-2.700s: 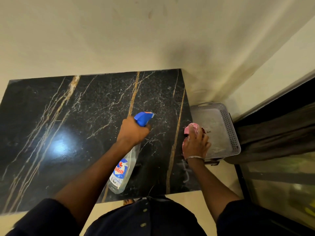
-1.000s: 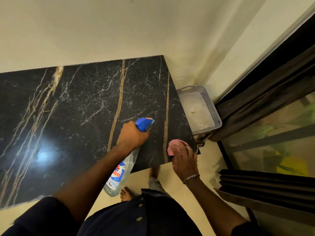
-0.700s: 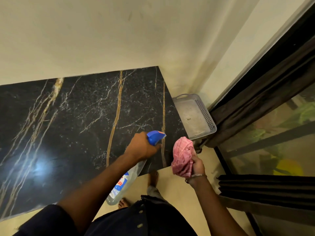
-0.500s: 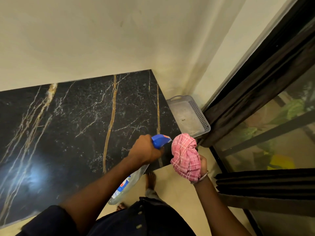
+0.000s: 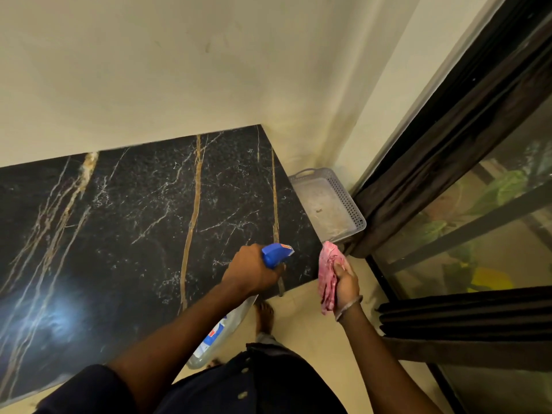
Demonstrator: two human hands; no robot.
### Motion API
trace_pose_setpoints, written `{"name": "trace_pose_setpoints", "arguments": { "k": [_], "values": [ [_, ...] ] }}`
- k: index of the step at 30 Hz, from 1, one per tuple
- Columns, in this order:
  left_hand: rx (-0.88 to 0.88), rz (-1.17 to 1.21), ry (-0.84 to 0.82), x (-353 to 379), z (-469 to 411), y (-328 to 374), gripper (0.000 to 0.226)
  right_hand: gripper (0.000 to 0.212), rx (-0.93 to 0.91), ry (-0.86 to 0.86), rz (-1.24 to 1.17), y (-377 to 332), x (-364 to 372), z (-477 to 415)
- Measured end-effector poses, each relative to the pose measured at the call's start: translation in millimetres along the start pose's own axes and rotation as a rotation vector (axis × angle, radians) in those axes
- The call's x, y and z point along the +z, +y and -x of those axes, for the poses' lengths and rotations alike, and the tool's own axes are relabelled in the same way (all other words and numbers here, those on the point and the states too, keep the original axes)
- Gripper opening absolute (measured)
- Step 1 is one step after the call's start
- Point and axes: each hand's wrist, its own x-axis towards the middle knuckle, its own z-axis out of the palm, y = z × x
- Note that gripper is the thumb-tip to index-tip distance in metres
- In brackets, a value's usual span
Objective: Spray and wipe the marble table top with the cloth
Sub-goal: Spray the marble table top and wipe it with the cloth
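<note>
Beside the table (image 5: 134, 234) sits a grey basket (image 5: 344, 193) (dark speck (image 5: 319, 210) inside).

So on my feed the marble table top (image 5: 119, 234) takes up the whole left side, back edge flush against the wall (image 5: 179, 70). Just off its right edge there's a basket (image 5: 343, 189), tucked in the corner between the table and the curtain (image 5: 433, 174), with the glass door (image 5: 493, 234) further right. The left hand (image 5: 254, 271) is over the top's near right corner, holding the spray bottle (image 5: 276, 253), whose body hangs down past the near edge over the floor (image 5: 298, 318). The right hand (image 5: 343, 282) is off the table, right of that corner, holding the cloth (image 5: 327, 273) just in front of the basket. A foot (image 5: 264, 315) is on the floor, below and between the hands.
</note>
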Motion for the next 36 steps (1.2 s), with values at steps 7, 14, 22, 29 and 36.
{"name": "trace_pose_setpoints", "arguments": {
  "k": [7, 14, 22, 29, 36],
  "values": [
    [-0.059, 0.019, 0.05, -8.5, -12.0, -19.0, 0.022, 0.055, -0.417, -0.216, 1.932, 21.4, 3.7, -43.6],
    [-0.179, 0.098, 0.109, -26.4, -35.0, -31.6, 0.025, 0.063, -0.55, -0.258, 1.993, 16.7, 37.8, -97.6],
    [-0.35, 0.173, 0.3, -62.3, -75.8, -32.9, 0.022, 0.058, -0.659, -0.258, 1.845, -3.3, 113.8, -187.1],
    [-0.336, 0.166, 0.369, -74.1, -97.9, -18.7, 0.017, 0.058, -0.694, -0.288, 1.817, -12.8, 144.6, -224.9],
    [-0.268, 0.186, 0.373, -63.5, -86.8, -12.3, 0.023, 0.059, -0.649, -0.346, 1.844, -3.7, 96.5, -170.0]
  ]
}}
